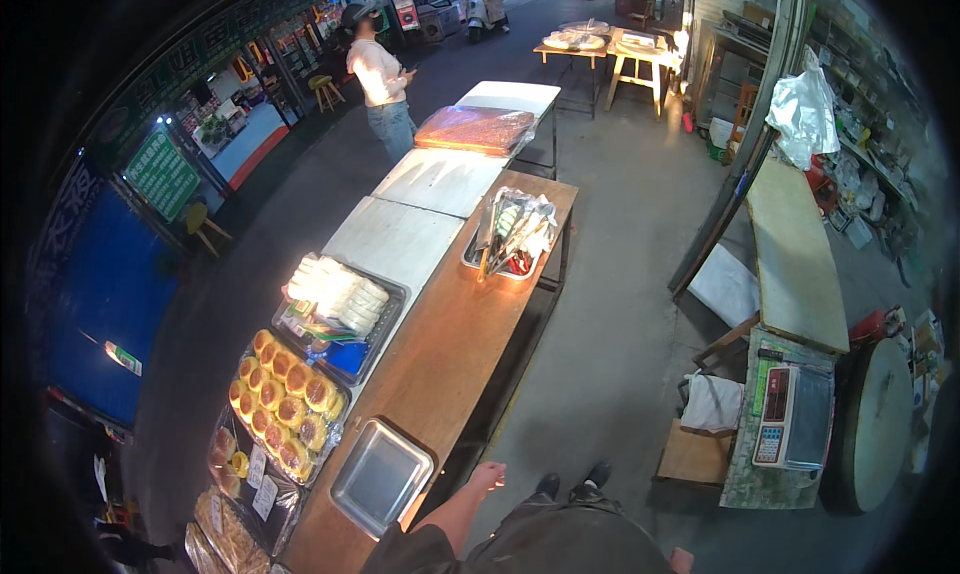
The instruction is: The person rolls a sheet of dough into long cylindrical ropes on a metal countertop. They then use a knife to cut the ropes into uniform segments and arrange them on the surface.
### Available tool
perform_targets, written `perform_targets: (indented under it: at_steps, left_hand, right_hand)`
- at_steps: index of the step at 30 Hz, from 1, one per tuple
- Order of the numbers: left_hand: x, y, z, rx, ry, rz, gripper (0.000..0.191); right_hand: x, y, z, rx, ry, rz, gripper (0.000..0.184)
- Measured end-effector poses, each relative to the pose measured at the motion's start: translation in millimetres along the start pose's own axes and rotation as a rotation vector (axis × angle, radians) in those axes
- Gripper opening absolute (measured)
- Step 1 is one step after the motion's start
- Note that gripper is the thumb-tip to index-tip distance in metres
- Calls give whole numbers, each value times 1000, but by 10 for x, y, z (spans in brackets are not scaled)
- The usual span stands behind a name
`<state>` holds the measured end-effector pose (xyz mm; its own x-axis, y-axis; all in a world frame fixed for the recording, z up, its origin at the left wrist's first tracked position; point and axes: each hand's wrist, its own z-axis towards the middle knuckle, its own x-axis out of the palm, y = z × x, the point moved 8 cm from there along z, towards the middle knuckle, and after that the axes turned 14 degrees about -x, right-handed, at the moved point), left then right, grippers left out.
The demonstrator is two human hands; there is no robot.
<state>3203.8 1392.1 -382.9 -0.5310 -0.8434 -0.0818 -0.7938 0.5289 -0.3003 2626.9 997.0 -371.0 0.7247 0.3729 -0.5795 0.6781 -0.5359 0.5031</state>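
My left hand [489, 476] hangs beside the front edge of a long wooden table [450, 334], its fingers curled in with nothing seen in them. Closest to it on the table is a shallow metal tray [382, 476], with no food in it. Only a small part of my right hand [681, 560] shows at the bottom edge, so its fingers are hidden. Left of the metal tray, round golden-topped buns [281, 398] lie in rows under clear plastic. Behind them, a dark tray [397, 304] carries white, plastic-wrapped food [337, 293] and a blue packet [346, 356].
A tray of knives and tongs [514, 233] stands farther along the table. Past it lies a plastic-covered brown slab [476, 130]. A masked person [379, 71] stands across the table. At right are a digital scale [799, 416], a low stool [697, 450] and a large round board [874, 424].
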Motion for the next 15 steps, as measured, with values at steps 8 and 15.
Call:
perform_targets:
  at_steps: [8, 15]
  left_hand:
    - [-196, 809, 271, -193, 60, 371, 37]
    - [106, 636, 429, -121, 46, 496, 31]
  right_hand:
    - [-159, 93, -508, -257, -60, 221, 28]
    - [-362, -893, -662, -195, -20, 66, 28]
